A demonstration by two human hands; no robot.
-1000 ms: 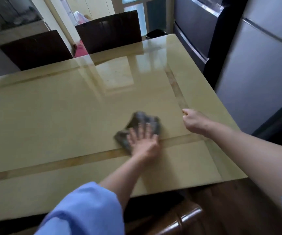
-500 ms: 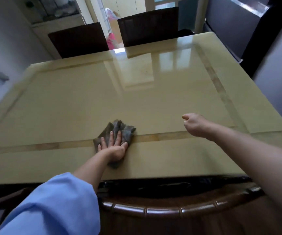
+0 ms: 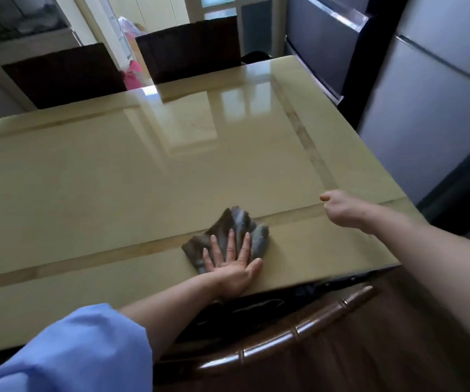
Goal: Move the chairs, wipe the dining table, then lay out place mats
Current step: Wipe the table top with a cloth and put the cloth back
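Left hand [image 3: 232, 264] flat, fingers spread, pressing grey cloth [image 3: 228, 236] onto dining table [image 3: 87, 193].
Right hand [image 3: 341, 209] loosely fisted, empty, just right of cloth.

Single head view, close, looking forward-down over table [image 3: 92, 176].

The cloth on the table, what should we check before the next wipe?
1. Cloth lies flat under the left hand: ok.
2. Table ahead has nothing in the way: ok.
3. Right hand is loosely closed, clear of the cloth: ok.
4. Chair near the person sits close under the edge: not ok.
5. Table is clean: cannot tell.
6. Place mats are ready: cannot tell, none in view.
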